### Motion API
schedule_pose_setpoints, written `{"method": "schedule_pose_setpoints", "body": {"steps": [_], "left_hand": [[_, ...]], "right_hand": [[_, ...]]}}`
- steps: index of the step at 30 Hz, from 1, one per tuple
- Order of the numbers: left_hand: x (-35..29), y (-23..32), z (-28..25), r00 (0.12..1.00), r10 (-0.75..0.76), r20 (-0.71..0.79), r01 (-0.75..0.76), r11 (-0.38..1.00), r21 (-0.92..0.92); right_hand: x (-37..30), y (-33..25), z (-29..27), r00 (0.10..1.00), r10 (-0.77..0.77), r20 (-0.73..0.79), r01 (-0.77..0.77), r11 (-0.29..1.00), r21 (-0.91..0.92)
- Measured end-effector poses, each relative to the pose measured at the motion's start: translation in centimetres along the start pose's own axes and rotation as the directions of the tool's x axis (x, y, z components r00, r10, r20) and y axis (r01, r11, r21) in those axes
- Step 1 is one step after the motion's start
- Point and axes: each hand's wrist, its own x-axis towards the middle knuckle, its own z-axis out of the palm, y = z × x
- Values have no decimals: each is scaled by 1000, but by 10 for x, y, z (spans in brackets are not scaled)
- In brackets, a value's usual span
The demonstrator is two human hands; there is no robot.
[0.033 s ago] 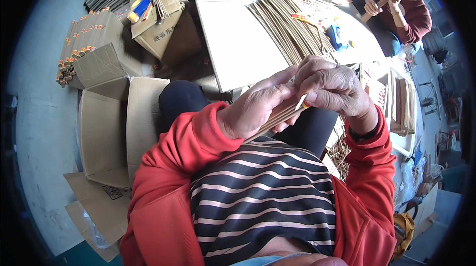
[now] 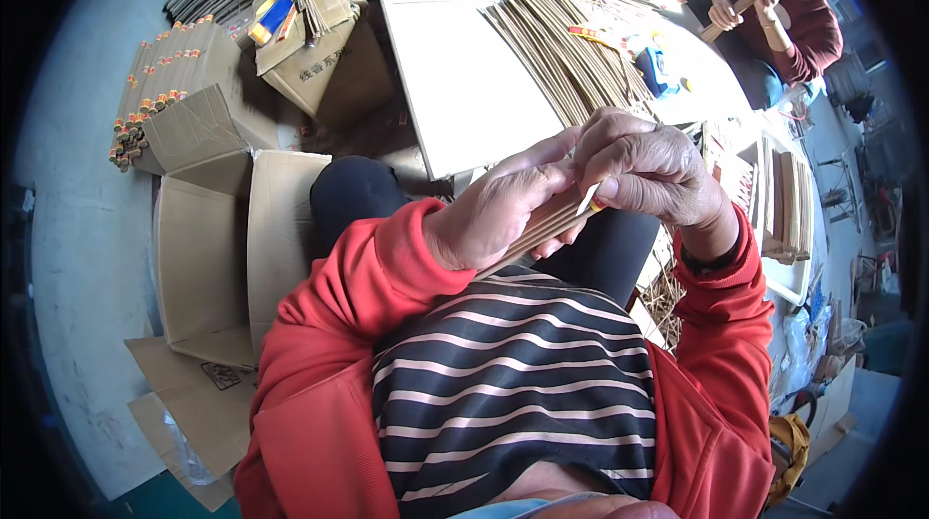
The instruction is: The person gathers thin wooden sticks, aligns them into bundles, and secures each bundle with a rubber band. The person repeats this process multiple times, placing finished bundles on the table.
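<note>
In front of my chest, above my lap, a bundle of thin brown incense sticks (image 2: 550,231) lies slantwise. My left hand (image 2: 498,202) is closed round it, with fingertips showing beneath. At the bundle's upper end my right hand (image 2: 660,169) is bent over, thumb and fingers pinched together. Between the thumb and the bundle a white edge of a paper band (image 2: 588,197) shows, with a bit of red and yellow beside it. The right fingers touch the left hand's fingers. Most of the band is hidden by my hands.
A white table (image 2: 464,64) ahead bears many loose incense sticks (image 2: 571,55) and a blue bottle (image 2: 656,72). An open cardboard box (image 2: 203,258) stands at my left, near stacked banded bundles (image 2: 164,74). Across the table a co-worker (image 2: 808,35) holds another bundle.
My hands and the bundle stay in place. At the far right, the co-worker's hands and bundle have shifted slightly.
</note>
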Motion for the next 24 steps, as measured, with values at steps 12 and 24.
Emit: {"method": "schedule_pose_setpoints", "body": {"steps": [12,24], "left_hand": [[3,-5,-8,994,-107,21,109,980,-164],[2,3,4,998,-67,10,68,993,-92]], "right_hand": [[2,1,-6,996,-11,85,1,994,114],[7,6,-8,993,-4,119,-27,967,253]]}}
